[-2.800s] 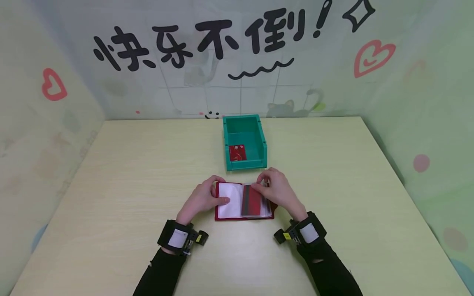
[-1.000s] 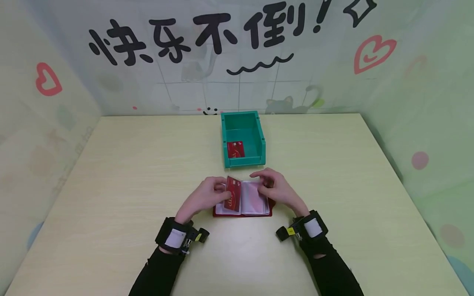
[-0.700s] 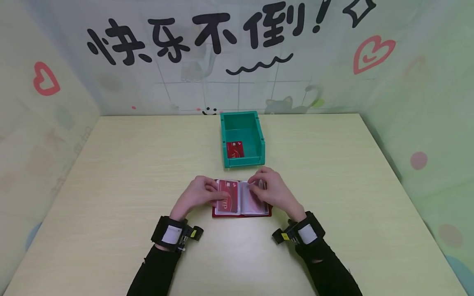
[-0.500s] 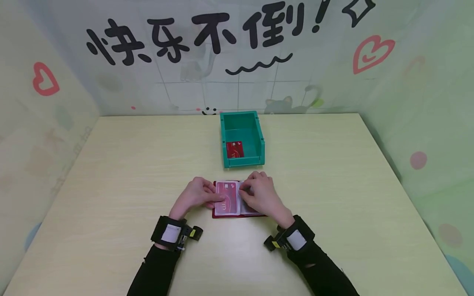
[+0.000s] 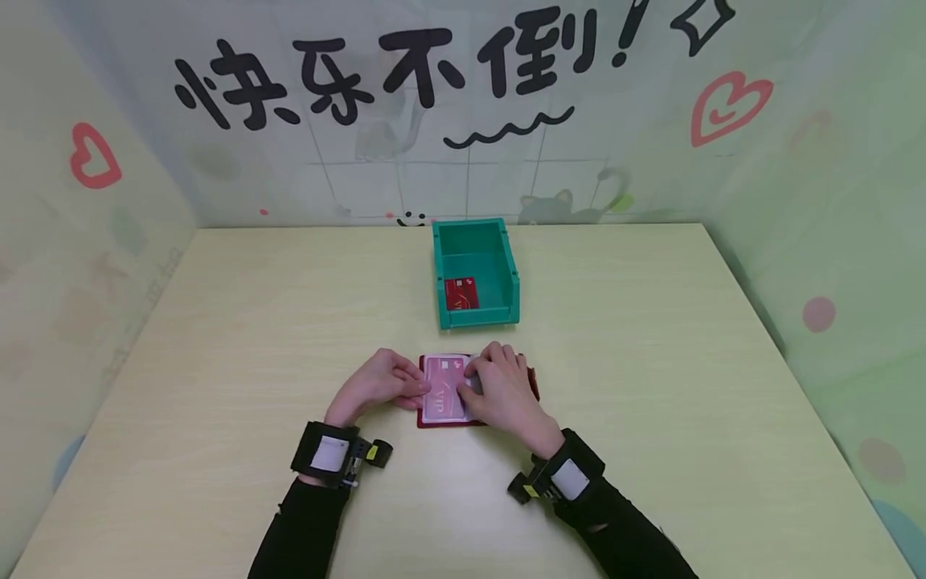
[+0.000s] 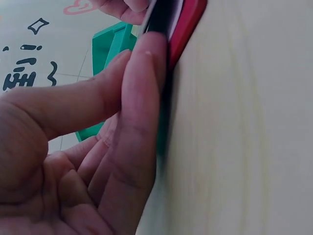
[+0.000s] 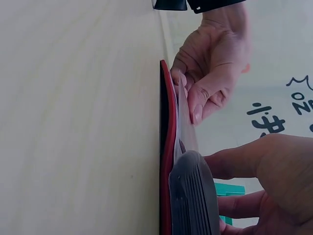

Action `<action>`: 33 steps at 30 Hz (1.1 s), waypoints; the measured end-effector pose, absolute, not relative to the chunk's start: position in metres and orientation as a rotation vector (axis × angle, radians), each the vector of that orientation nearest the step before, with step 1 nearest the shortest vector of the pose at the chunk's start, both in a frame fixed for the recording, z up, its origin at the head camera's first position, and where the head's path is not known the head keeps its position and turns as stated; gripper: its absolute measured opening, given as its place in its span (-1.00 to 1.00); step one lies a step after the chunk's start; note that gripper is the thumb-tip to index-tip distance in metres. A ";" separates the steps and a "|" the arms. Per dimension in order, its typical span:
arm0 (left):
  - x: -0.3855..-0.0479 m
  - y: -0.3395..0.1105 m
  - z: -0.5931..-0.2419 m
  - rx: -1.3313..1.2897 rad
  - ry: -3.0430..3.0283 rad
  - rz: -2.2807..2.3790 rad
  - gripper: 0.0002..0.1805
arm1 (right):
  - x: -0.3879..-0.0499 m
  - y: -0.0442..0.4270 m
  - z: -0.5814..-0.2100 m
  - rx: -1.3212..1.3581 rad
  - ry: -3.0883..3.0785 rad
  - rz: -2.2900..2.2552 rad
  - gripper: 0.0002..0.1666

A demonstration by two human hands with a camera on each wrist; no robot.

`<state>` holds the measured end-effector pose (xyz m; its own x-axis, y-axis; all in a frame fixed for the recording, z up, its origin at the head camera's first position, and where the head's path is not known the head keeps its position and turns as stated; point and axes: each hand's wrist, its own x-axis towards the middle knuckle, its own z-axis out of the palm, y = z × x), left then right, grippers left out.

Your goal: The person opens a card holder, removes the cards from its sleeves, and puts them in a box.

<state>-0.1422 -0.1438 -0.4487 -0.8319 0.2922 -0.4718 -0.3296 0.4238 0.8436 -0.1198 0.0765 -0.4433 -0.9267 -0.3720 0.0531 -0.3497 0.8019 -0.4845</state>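
A small card holder [image 5: 444, 425] with a red cover and clear sleeves lies spread on the table. A pink-looking VIP card [image 5: 443, 386] shows through the clear sleeves on its left side. My left hand [image 5: 379, 379] pinches the left edge between thumb and fingers. Near the fold, my right hand [image 5: 506, 396] holds the sleeves with bent thumb and index finger, covering most of the right side. The right wrist view shows a curved stack of clear sleeves [image 7: 190, 188] above the red cover. Fingertips of the right hand are partly hidden behind that stack.
Just beyond the card holder stands a green bin [image 5: 477, 318] with an open top. A red card [image 5: 461, 293] lies inside it, near the front. Printed cloth walls border the pale wooden table [image 5: 253, 322] at the back and both sides.
The right side's grey-and-red striped card has gone from view, and red VIP cards have shown on the left, now paler under sleeves. My right hand has moved left to the fold.
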 end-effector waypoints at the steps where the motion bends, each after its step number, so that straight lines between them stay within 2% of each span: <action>1: -0.142 -0.143 -0.449 -0.035 2.123 1.428 -0.82 | -0.120 0.077 -0.444 -0.590 2.933 -0.782 -0.77; 17: -0.139 -0.135 -0.449 -0.048 2.192 1.400 -0.86 | -0.132 0.083 -0.451 -0.499 2.777 -0.992 -0.77; 33: -0.138 -0.135 -0.445 -0.003 2.210 1.386 -0.91 | -0.134 0.090 -0.454 -0.467 2.677 -1.186 -0.86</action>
<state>-0.1375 -0.1348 -0.4455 -0.8611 0.2683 -0.4319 -0.2720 0.4747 0.8371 -0.1337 0.0897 -0.4540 -0.9352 -0.3524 -0.0340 -0.2115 0.6332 -0.7446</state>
